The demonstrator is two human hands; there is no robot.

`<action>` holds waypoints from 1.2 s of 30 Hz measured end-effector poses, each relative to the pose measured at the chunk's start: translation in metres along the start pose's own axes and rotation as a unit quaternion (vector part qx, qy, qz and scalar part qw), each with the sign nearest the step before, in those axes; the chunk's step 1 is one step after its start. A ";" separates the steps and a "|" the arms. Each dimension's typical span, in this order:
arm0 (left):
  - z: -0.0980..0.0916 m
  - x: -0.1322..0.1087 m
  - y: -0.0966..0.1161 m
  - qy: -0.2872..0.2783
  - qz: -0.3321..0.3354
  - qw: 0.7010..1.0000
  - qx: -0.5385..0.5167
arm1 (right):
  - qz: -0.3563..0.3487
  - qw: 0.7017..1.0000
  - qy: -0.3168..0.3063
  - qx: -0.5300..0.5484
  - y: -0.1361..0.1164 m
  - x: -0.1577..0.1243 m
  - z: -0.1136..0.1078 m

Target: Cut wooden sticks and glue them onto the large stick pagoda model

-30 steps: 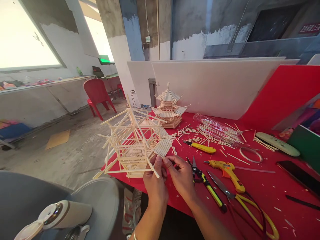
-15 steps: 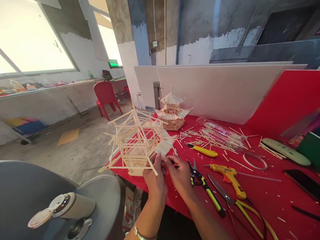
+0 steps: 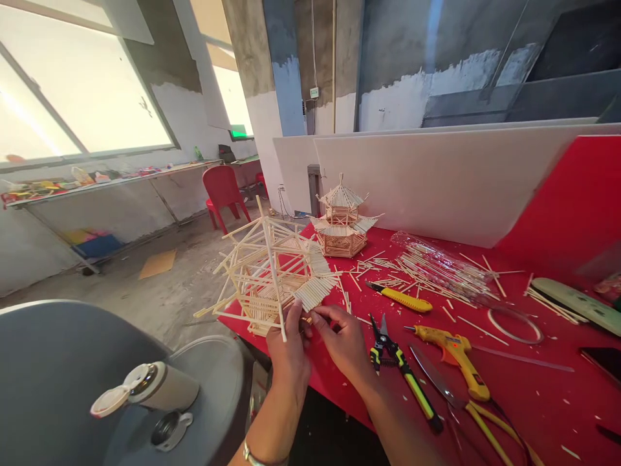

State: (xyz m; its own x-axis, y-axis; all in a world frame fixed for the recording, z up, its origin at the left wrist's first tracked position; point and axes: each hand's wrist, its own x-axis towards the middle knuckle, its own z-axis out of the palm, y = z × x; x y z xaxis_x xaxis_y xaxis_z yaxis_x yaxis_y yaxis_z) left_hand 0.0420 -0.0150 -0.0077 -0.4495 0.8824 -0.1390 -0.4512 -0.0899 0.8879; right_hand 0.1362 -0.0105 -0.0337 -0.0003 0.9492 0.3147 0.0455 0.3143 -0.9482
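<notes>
A pagoda model [image 3: 264, 252] made of thin wooden sticks tilts at the table's near left edge, its roof frame partly bare. One roof side carries a panel of close-laid sticks [image 3: 315, 291]. My left hand [image 3: 290, 349] is closed on the model's near side, thumb up by the panel's lower edge. Beside it, my right hand [image 3: 342, 340] is pinched shut at the same edge; whatever lies between its fingertips is too small to make out. Behind stands a second, more fully roofed stick pagoda [image 3: 342, 223].
Right of my hands lie pruning snips [image 3: 402, 375], a yellow utility knife [image 3: 400, 298], a glue gun [image 3: 453, 353], scissors [image 3: 436, 382] and loose sticks [image 3: 436, 268] in plastic wrap. An open bottle [image 3: 167, 385] stands on a grey stool [image 3: 218, 382] at left.
The view has turned slightly left, so the surroundings sit farther right. The model has tilted a little in my hands, its roof panel facing me more. Both hands stay closed at the panel's edge.
</notes>
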 end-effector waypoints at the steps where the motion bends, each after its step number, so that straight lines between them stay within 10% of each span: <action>1: -0.001 0.000 -0.001 -0.002 0.003 1.000 -0.001 | 0.000 1.000 -0.001 0.000 0.000 0.000 0.000; 36: 0.001 -0.004 0.003 -0.017 0.015 1.000 0.003 | 0.001 1.000 0.000 -0.016 -0.001 0.001 0.001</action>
State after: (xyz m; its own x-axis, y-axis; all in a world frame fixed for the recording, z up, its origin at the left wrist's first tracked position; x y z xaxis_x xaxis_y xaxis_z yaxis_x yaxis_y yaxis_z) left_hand 0.0434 -0.0180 -0.0043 -0.4351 0.8951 -0.0977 -0.4332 -0.1130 0.8942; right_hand 0.1355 -0.0097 -0.0322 -0.0008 0.9498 0.3130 0.0776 0.3121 -0.9469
